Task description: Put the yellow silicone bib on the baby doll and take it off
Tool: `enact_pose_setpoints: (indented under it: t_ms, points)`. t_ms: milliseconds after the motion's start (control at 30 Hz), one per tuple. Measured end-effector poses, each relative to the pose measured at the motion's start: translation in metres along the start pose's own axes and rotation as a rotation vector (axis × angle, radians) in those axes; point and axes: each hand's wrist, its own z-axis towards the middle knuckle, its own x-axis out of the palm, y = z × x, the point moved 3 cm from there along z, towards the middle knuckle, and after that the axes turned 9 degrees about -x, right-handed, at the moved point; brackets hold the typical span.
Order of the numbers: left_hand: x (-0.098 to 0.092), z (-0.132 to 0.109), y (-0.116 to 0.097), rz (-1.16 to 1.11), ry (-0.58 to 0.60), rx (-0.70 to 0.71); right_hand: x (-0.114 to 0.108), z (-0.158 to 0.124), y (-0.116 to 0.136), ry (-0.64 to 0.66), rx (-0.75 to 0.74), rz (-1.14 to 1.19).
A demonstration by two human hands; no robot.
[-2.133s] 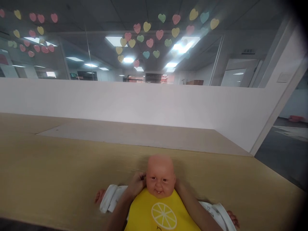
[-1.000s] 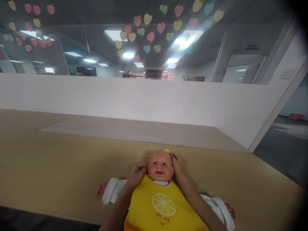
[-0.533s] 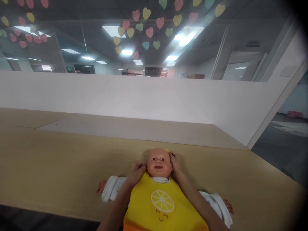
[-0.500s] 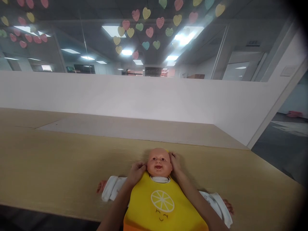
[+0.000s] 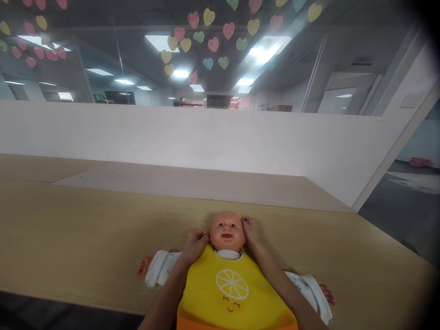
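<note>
A baby doll [image 5: 227, 229] lies on its back, face up, in a white outfit with its arms spread to both sides. Over its chest is a yellow bib [image 5: 206, 298] with a white lemon slice and a smiling face printed on it; its lower part is orange. My left hand [image 5: 195, 245] is closed at the bib's neck edge, left of the doll's chin. Beside the other side of the head, my right hand [image 5: 250, 231] is closed around a strap end of the bib, with a bit of yellow showing near its fingertips. The fingertips of both hands are partly hidden.
The doll lies on a wooden table [image 5: 85, 229] whose front edge runs along the lower left. Behind it stands a low white wall [image 5: 206, 137] with glass above, dotted with heart-shaped notes [image 5: 228, 30]. A doorway opens onto dark floor [image 5: 388, 220] at the right.
</note>
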Motion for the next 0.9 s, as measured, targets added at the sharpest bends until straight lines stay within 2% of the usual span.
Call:
enact_pose_setpoints:
  t_ms: [100, 433, 667, 833, 900]
  points:
    - [0.000, 0.000, -0.001, 0.002, 0.005, -0.003, -0.001, 0.004, 0.000, 0.015, 0.005, 0.035]
    - [-0.001, -0.003, -0.003, -0.029, -0.013, 0.001, -0.015, 0.005, 0.008, -0.077, -0.012, 0.192]
    - [-0.014, -0.014, -0.007, -0.105, -0.198, -0.103, -0.047, 0.005, 0.032, -0.162, -0.034, 0.296]
    - [-0.020, -0.027, -0.024, -0.307, -0.090, -0.007, -0.073, -0.014, 0.062, -0.224, -0.047, 0.559]
    - [-0.020, -0.035, -0.036, -0.323, -0.050, 0.034, -0.081, -0.027, 0.078, -0.191, -0.105, 0.586]
